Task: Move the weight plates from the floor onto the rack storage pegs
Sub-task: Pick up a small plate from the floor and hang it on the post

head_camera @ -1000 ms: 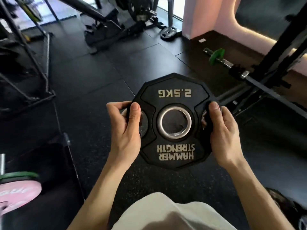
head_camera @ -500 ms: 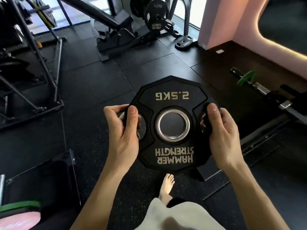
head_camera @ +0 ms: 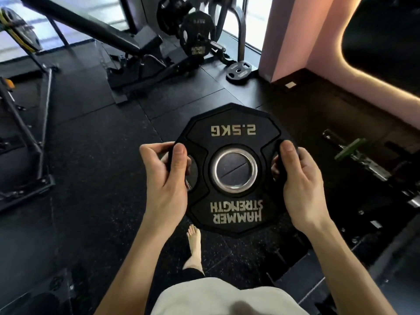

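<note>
A black 2.5 kg weight plate [head_camera: 234, 208] with a steel centre ring is held flat in front of me, above the floor. My left hand [head_camera: 166, 183] grips its left handle slot, thumb on top. My right hand [head_camera: 300, 185] grips the right handle slot the same way. Far ahead, a rack [head_camera: 238, 26] carries black plates [head_camera: 196, 36] on a peg [head_camera: 218, 47]. One more small black plate [head_camera: 238, 72] lies on the floor by the rack's foot.
Black rubber floor tiles [head_camera: 95, 137] run ahead. A bench frame [head_camera: 136, 55] stands at the back left, a metal stand [head_camera: 34, 137] at the left. A barbell with a green plate [head_camera: 350, 147] lies at the right. A pink wall [head_camera: 293, 37] rises behind. My bare foot [head_camera: 194, 246] shows below the plate.
The view has swung left and forward: the rack with its plates has come closer and the barbell has slid to the right. Both hands keep the same hold on the plate.
</note>
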`<action>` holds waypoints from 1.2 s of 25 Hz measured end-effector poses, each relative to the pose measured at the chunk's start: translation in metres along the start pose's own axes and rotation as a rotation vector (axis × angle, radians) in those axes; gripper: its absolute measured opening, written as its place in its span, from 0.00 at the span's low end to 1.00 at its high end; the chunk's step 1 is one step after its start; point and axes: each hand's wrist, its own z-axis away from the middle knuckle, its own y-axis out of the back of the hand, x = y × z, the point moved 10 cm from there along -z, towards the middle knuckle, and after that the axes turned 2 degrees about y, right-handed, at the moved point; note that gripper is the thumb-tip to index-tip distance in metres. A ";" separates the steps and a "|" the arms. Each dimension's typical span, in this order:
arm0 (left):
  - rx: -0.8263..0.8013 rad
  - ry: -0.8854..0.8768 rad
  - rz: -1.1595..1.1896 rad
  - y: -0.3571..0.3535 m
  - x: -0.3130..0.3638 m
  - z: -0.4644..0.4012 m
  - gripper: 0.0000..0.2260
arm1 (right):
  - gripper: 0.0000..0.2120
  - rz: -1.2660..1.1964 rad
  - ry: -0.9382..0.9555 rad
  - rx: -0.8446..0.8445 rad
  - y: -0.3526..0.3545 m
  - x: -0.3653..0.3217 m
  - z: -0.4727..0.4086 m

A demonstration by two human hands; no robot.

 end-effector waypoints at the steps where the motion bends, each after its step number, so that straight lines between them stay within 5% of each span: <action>1: -0.023 -0.004 0.014 -0.005 -0.005 -0.026 0.04 | 0.17 0.004 0.001 0.018 -0.008 0.000 -0.020; 9: -0.316 -0.022 0.068 -0.089 -0.028 -0.261 0.03 | 0.19 0.016 -0.018 0.269 -0.046 -0.004 -0.198; 15: -0.497 -0.019 0.103 -0.215 -0.057 -0.398 0.03 | 0.20 -0.041 -0.032 0.444 -0.017 0.016 -0.336; 30: -0.529 0.007 0.140 -0.512 -0.101 -0.688 0.05 | 0.23 -0.061 -0.025 0.492 0.083 0.044 -0.713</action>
